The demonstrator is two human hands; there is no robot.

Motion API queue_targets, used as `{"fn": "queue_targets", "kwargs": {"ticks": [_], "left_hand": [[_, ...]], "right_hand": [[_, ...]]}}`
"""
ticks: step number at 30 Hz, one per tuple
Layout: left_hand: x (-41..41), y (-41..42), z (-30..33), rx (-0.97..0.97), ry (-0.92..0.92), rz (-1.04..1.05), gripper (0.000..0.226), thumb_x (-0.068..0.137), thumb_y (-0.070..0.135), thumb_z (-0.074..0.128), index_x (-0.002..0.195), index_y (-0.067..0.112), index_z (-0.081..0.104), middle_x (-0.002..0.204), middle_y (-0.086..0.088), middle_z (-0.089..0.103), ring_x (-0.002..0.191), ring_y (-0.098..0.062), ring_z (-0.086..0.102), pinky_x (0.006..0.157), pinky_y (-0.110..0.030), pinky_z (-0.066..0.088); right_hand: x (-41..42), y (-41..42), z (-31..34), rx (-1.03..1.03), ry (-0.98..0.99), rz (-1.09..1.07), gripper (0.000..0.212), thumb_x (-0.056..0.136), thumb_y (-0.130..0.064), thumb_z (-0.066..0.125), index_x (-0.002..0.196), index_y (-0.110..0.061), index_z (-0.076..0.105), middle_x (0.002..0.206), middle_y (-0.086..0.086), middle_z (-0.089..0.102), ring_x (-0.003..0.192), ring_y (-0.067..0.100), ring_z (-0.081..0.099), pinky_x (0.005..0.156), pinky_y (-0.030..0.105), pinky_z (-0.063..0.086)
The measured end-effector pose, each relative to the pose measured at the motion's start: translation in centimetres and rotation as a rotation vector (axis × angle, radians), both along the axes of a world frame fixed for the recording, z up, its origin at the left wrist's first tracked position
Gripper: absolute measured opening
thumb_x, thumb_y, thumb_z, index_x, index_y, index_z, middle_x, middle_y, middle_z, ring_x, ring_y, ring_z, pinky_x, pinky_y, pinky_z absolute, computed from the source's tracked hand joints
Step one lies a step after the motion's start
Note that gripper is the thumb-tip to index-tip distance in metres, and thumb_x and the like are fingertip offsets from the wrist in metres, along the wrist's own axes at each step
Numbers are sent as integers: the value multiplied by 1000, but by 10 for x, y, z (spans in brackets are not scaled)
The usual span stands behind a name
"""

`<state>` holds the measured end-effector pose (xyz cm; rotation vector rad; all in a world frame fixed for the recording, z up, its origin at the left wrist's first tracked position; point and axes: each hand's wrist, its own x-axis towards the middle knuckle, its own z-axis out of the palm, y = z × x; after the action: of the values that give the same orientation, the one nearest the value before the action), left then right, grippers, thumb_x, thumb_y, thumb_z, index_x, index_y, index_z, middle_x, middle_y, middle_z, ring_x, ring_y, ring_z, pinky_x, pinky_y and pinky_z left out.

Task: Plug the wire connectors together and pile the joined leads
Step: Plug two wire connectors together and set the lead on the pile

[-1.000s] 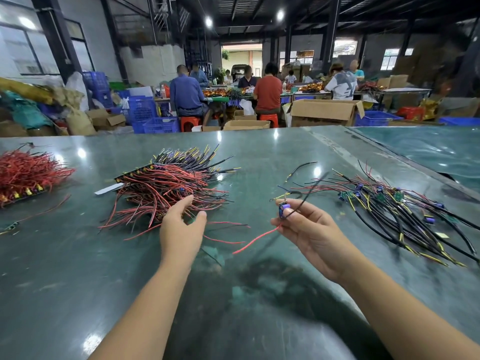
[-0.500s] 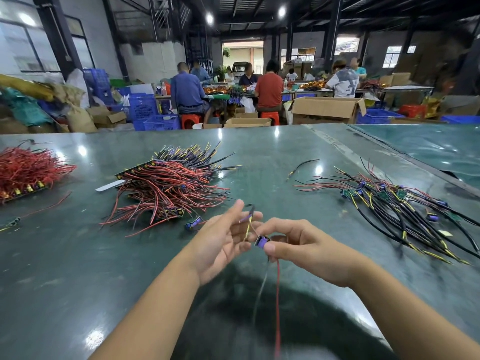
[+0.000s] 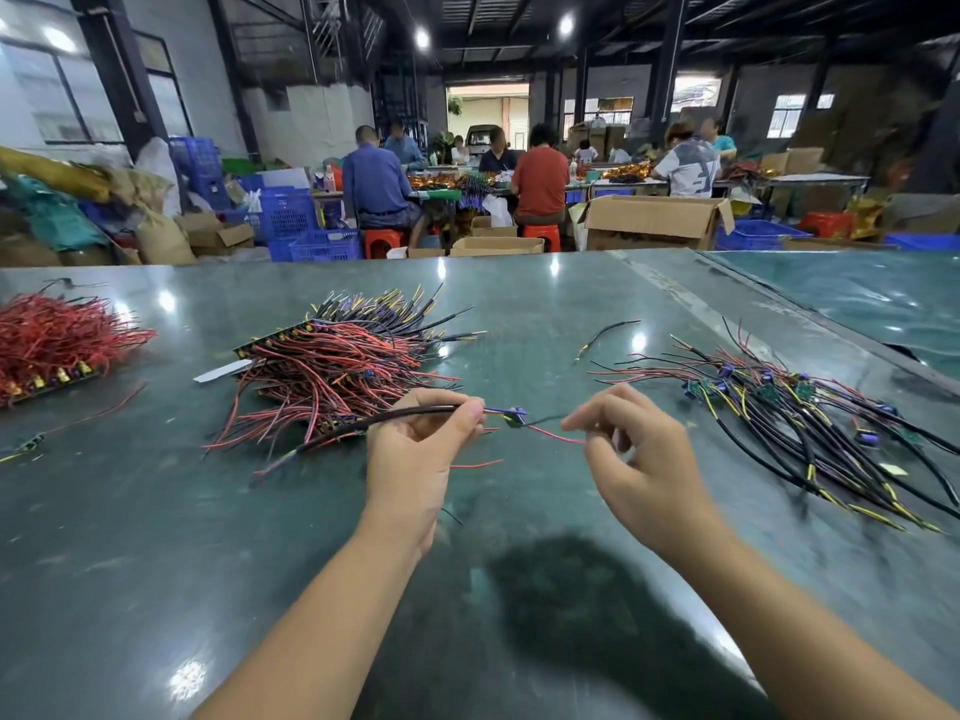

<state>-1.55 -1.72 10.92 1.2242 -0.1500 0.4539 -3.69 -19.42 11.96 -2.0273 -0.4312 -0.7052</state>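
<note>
Left hand [image 3: 415, 454], pinching black lead [image 3: 395, 419] just behind purple connector [image 3: 511, 414]; right hand [image 3: 639, 459], pinching red lead [image 3: 558, 438] on its far side. Held above green bench [image 3: 519, 314], between unjoined heap [image 3: 337, 366] and joined pile [image 3: 805, 433]. Connector apparently mated. Next, probably: laid rightward onto pile. Counted: two hands, one connector; heap leads too many to count.

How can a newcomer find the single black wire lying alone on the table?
On the green table, look between the big red heap and the black pile at right. The short wire lies alone, touching neither, curved, beyond both hands.
</note>
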Motion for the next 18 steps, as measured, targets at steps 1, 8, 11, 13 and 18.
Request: {"fn": "queue_targets", "kwargs": {"ticks": [1,8,11,13,18], "left_hand": [[0,-2,0,57,-34,52,19,76,-4,72,71,13,68,70,0,70,66,-10,65,68,-20,53],[-10,-18,-12,312,-214,-83,17,70,6,77,75,21,72,83,4,70,79,-8,68,73,-18,51],[-10,-14,-12,507,-270,-200,37,72,2,76,97,30,74,103,8,71,99,-13,67,89,-26,52],[-9,-10,-12,715,-311,-274,54,76,-5,71,118,29,67,123,12,65,118,-11,58,102,-27,44],[-14,-11,-6,629,-212,-222,38,87,-8,55,107,21,70,107,12,71,104,-5,65,89,-17,48]], "right_hand": [[-2,3,0,20,18,35,24,74,-7,47,71,-21,66,66,-1,56,57,4,45,51,13,31],[-3,25,4,499,727,285,32,99,-28,44,84,-14,68,76,1,68,65,11,60,58,23,40],[0,25,2,788,814,372,21,98,-21,48,91,-13,66,78,1,67,62,8,57,60,21,38],[3,20,3,939,864,387,16,96,-19,51,94,-13,66,82,-1,68,65,7,58,63,21,39],[8,8,9,1133,886,400,15,91,-19,57,78,-13,62,70,0,69,62,11,67,57,19,53]]}}
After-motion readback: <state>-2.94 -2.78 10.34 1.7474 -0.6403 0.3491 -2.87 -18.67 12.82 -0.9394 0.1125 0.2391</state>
